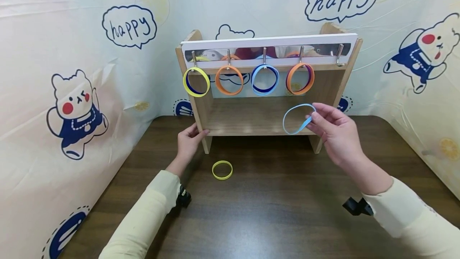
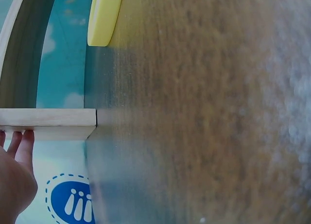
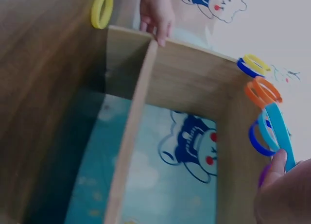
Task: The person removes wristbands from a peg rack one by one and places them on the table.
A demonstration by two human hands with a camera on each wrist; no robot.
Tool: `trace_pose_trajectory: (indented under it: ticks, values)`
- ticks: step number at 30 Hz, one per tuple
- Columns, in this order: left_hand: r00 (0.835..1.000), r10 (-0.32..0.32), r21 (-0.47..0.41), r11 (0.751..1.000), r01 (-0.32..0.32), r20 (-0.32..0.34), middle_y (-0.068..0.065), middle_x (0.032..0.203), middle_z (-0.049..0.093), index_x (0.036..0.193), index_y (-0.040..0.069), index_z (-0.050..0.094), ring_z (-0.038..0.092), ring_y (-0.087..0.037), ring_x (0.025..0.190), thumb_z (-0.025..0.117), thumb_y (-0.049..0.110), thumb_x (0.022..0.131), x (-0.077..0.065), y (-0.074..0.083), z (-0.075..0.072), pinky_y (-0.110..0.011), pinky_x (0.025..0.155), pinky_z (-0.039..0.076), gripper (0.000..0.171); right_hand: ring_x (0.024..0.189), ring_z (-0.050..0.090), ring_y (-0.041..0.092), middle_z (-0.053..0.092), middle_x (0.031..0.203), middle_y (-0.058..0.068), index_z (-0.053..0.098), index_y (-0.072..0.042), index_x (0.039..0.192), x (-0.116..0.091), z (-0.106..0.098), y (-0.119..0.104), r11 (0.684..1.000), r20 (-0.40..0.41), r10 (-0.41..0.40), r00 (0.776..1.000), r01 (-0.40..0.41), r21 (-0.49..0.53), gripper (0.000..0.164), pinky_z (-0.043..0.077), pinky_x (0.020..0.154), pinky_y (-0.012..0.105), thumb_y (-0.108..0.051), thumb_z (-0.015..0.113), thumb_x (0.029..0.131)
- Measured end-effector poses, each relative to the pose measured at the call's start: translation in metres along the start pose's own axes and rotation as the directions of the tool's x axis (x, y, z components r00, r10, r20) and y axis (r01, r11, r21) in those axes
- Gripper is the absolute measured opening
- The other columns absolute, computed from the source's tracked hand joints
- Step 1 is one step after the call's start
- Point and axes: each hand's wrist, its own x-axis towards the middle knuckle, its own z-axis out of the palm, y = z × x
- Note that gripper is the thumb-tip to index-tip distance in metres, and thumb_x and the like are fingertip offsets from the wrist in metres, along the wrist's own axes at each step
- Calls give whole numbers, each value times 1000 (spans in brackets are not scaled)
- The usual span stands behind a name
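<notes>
At three o'clock, the right hand [image 1: 339,134] pinches a blue band [image 1: 304,124]; at eight, the left hand [image 1: 187,143] grips the rack [image 1: 248,116].

The bench [image 1: 280,195] is dark brown wood-grain with a soft sheen. On it 1 wooden rack [image 1: 244,117] stands upright, and 1 yellow band [image 1: 223,178] lies flat in front of the rack's left end. 4 of the rack's 5 hooks [image 1: 264,56] carry coloured bands [image 1: 264,92].

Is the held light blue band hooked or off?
Off: in the head view, the right hand pinches the light blue band below the hooks.
</notes>
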Motion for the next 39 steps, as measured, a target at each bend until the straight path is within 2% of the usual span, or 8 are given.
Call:
trace_pose_trajectory:
  ticks: [2, 6, 10, 16, 22, 29, 34, 39]
  values:
    - [1000, 0, -1, 1000, 0, -3, -22, 119, 64, 129, 0, 61, 64, -28, 106, 76, 8, 85, 1, -1, 0, -34, 85, 53, 47, 84, 68, 15, 63, 94, 9, 66, -1, 117, -1, 0, 8, 999, 3, 37, 999, -37, -27, 29, 54, 80, 29, -6, 70, 89]
    - [1000, 1, -13, 1000, -1, -16, -18, 119, 65, 130, 6, 62, 64, -25, 105, 79, 16, 84, 8, -20, 0, -34, 85, 53, 50, 85, 67, 14, 65, 96, 8, 64, 0, 119, -1, 0, 24, 993, 15, 97, 995, -96, -65, 31, 54, 81, 28, -8, 69, 90]
    - [999, 11, -16, 1000, -11, -31, -13, 118, 67, 128, 10, 65, 65, -23, 104, 81, 24, 81, 13, -35, 0, -36, 85, 54, 52, 87, 66, 14, 65, 96, 6, 67, -4, 115, -1, 1, 41, 986, 35, 130, 991, -126, -105, 23, 54, 82, 29, -7, 67, 92]
    - [1000, 6, -18, 1000, -7, -30, -14, 120, 66, 129, 11, 64, 64, -24, 105, 81, 24, 82, 14, -36, 0, -38, 87, 53, 52, 87, 64, 13, 64, 95, 6, 68, -6, 111, 0, 4, 65, 970, 27, 192, 981, -185, -156, 18, 55, 81, 29, -3, 64, 93]
    - [1000, 7, -19, 1000, -7, -24, -15, 121, 65, 129, 11, 64, 63, -27, 108, 81, 24, 82, 14, -36, -1, -40, 88, 51, 52, 85, 65, 13, 65, 92, 4, 64, 2, 115, 0, 8, 85, 956, 34, 239, 970, -229, -186, 22, 55, 80, 29, 1, 62, 94]
    - [999, 13, -10, 1000, -13, -31, -14, 121, 65, 130, 11, 64, 64, -24, 107, 81, 25, 82, 15, -37, 0, -39, 89, 52, 53, 86, 65, 13, 61, 92, 6, 52, 15, 125, 1, 12, 105, 930, 67, 294, 954, -269, -249, 34, 55, 81, 31, 3, 60, 94]
    - [999, 17, -5, 1000, -17, -34, -14, 120, 66, 129, 10, 64, 64, -25, 106, 81, 26, 82, 15, -37, 0, -40, 88, 52, 53, 88, 66, 15, 61, 95, 8, 51, 15, 127, 2, 15, 120, 912, 95, 350, 932, -316, -262, 37, 55, 82, 32, 3, 61, 94]
    - [999, 8, -5, 1000, -8, -31, -15, 120, 66, 129, 10, 64, 64, -26, 106, 81, 25, 82, 14, -35, -1, -39, 87, 52, 53, 88, 66, 16, 62, 97, 11, 51, 15, 128, 2, 19, 133, 884, 106, 423, 900, -384, -267, 37, 55, 81, 31, 5, 60, 94]
